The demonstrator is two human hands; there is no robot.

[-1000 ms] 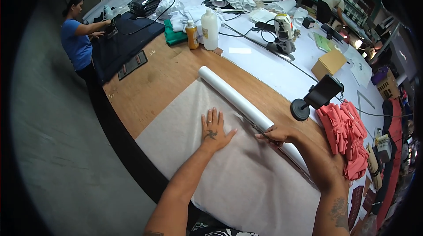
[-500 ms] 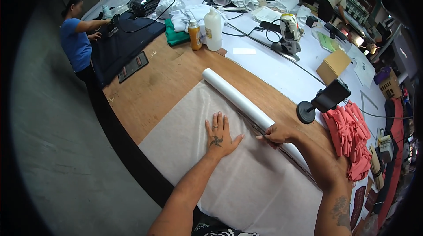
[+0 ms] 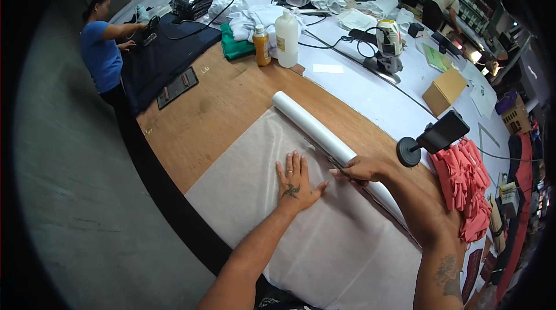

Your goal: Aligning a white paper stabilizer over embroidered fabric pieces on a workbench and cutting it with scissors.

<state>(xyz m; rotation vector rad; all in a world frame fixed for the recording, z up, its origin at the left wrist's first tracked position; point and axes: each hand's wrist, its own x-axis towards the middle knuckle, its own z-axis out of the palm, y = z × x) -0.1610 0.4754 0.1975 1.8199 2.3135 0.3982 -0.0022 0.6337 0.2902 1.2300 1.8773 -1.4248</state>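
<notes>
The left hand [image 3: 295, 184] lies flat, fingers spread open, pressed on the white sheet [image 3: 324, 235] that covers the near part of the wooden table [image 3: 214, 113]. The right hand [image 3: 360, 169] rests at the white roll [image 3: 315, 127] along the sheet's far edge, its fingers curled loosely against the roll; whether they grip it cannot be told. Just beyond the roll, to the right, a black phone on a round-based stand [image 3: 431, 139] stands beside a pile of pink cloth pieces [image 3: 463, 185]. Farther back are a white bottle [image 3: 286, 31], a smaller orange bottle [image 3: 262, 45], folded green cloth [image 3: 236, 48], a cardboard box [image 3: 444, 90] and a corded cutting machine [image 3: 387, 49]. At the table's far left end a person in a blue shirt [image 3: 101, 55] works at dark fabric [image 3: 159, 58].
</notes>
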